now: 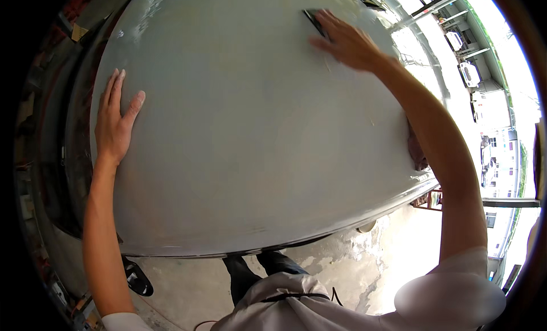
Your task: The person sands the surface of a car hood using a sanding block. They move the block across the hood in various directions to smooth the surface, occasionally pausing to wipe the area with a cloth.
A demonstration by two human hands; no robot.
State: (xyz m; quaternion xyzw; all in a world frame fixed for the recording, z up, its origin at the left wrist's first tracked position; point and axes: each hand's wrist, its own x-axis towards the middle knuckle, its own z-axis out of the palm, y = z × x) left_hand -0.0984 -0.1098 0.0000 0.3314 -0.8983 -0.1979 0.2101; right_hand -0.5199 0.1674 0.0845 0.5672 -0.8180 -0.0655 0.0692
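Note:
A large, smooth grey vehicle panel [245,143] spreads out in front of me, with shiny reflections along its far edges. My left hand [115,123] lies on the panel's left border, palm down, fingers stretched out and holding nothing. Far out at the upper right, my right hand [350,43] presses on the panel. Under its fingers is a thin, dark flat pad [315,23], mostly covered, so its exact kind cannot be made out. The right hand is slightly blurred.
At the panel's right edge lies a reddish-brown cloth-like thing [417,151]. A black, loop-shaped part [138,278] is low at the left, above the concrete floor [347,268]. Dark bodywork [57,154] runs along the left side. Parked cars [469,74] stand outside, at right.

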